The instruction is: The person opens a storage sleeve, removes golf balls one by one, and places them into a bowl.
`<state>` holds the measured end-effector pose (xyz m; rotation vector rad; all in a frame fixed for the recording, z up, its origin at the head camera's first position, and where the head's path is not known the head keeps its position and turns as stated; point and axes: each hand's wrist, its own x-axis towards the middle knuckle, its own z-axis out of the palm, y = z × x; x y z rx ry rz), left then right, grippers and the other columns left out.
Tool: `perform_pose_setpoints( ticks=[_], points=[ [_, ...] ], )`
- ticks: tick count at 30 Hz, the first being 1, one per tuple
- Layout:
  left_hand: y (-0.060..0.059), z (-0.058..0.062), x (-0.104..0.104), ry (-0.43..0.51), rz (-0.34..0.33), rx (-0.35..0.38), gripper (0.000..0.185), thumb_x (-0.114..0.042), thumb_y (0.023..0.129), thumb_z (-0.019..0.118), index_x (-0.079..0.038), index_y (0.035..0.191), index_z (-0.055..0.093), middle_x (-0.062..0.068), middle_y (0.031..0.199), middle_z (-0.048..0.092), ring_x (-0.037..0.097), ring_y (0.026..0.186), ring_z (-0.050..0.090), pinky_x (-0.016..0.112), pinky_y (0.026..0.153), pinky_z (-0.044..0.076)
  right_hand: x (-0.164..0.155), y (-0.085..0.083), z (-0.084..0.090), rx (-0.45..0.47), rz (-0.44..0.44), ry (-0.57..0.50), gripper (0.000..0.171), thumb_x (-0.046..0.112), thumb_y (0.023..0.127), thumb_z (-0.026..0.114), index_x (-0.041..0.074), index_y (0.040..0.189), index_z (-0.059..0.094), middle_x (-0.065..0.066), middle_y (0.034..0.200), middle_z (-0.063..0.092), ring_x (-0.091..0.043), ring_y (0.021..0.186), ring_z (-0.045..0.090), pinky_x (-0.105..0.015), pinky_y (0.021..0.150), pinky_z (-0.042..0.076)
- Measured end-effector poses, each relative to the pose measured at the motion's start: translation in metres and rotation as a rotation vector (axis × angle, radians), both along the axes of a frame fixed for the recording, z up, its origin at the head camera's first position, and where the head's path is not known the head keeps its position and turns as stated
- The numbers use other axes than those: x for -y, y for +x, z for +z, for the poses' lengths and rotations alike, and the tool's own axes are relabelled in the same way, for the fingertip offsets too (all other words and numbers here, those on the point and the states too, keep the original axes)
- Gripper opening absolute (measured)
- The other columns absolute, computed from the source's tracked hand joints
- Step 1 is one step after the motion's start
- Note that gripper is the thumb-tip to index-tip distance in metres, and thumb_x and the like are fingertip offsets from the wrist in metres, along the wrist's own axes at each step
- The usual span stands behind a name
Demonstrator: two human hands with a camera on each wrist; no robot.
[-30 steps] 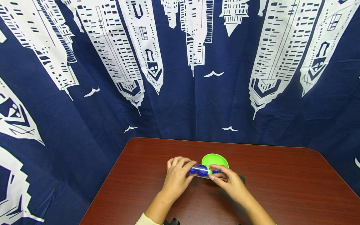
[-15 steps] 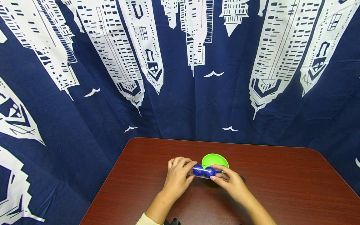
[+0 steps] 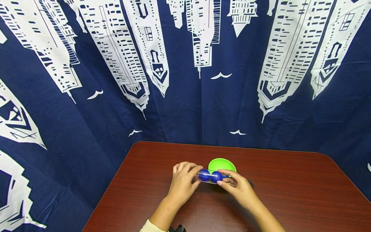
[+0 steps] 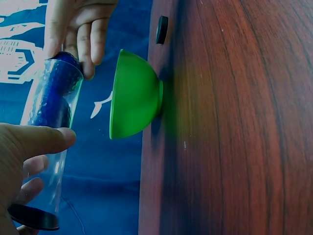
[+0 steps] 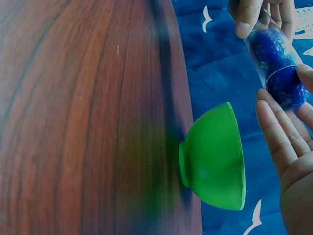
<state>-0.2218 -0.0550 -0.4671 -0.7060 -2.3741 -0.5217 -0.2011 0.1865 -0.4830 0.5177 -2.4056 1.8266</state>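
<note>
Person, two bare hands and forearms seen from the head view.

Left hand (image 3: 183, 182): bare, no ring, no glove, no watch at the wrist. Short, unpainted fingernails, as the left wrist view shows on the thumb. Forearm bare down to a pale cream sleeve cuff (image 3: 149, 227) at the bottom edge of the head view; the fabric looks soft and plain, without print.

Right hand (image 3: 239, 189): bare, no ring or band. Nails short and natural, plain in the right wrist view. Forearm bare to the frame edge; no sleeve shows on this side.
</note>
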Motion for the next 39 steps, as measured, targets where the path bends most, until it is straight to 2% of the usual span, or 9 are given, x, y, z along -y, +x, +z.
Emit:
perform_pose_setpoints(
  ticks=[10,18,23,31,39],
  points=[
    [0.001,-0.006,-0.002,0.021,0.009,0.055,0.054,-0.026,0.072,0.092,-0.026,0.122,0.070,-0.010,0.115,0.066,0.014,0.113,0.056,0.042,0.099,0.041,0.001,0.001,0.003,-0.068,-0.004,-0.006,0.041,0.011,0.093,0.072,0.002,0.132,0.061,-0.024,0.110,0.069,-0.005,0.092,0.072,-0.021,0.077,0.059],
    [0.000,-0.009,-0.002,0.059,0.005,0.098,0.053,-0.029,0.075,0.090,-0.025,0.123,0.070,-0.009,0.114,0.066,0.014,0.113,0.056,0.041,0.098,0.044,0.002,0.001,0.007,-0.094,-0.077,0.063,0.041,0.018,0.089,0.078,0.011,0.128,0.066,-0.013,0.116,0.069,-0.006,0.093,0.073,-0.022,0.078,0.060],
    [0.001,-0.010,-0.001,0.088,0.011,0.154,0.053,-0.030,0.076,0.089,-0.024,0.125,0.068,-0.008,0.118,0.065,0.015,0.115,0.056,0.042,0.099,0.044,0.003,0.000,0.011,-0.124,-0.092,0.058,0.040,0.016,0.089,0.078,0.011,0.127,0.067,-0.012,0.114,0.070,-0.008,0.093,0.074,-0.022,0.079,0.060],
    [-0.002,-0.012,0.001,0.194,0.016,0.235,0.053,-0.030,0.078,0.088,-0.022,0.125,0.066,-0.005,0.120,0.067,0.016,0.113,0.059,0.043,0.099,0.046,0.003,-0.006,0.017,-0.202,-0.088,0.008,0.039,0.005,0.089,0.076,0.003,0.127,0.065,-0.021,0.115,0.068,-0.001,0.094,0.072,-0.020,0.077,0.059],
    [-0.006,-0.011,0.003,0.321,0.021,0.294,0.049,-0.026,0.079,0.087,-0.020,0.122,0.064,-0.004,0.111,0.066,0.016,0.103,0.059,0.036,0.090,0.051,0.000,-0.017,0.023,-0.187,-0.138,0.004,0.040,0.009,0.090,0.076,0.006,0.128,0.065,-0.018,0.118,0.067,-0.006,0.096,0.073,-0.016,0.078,0.058]
  ],
)
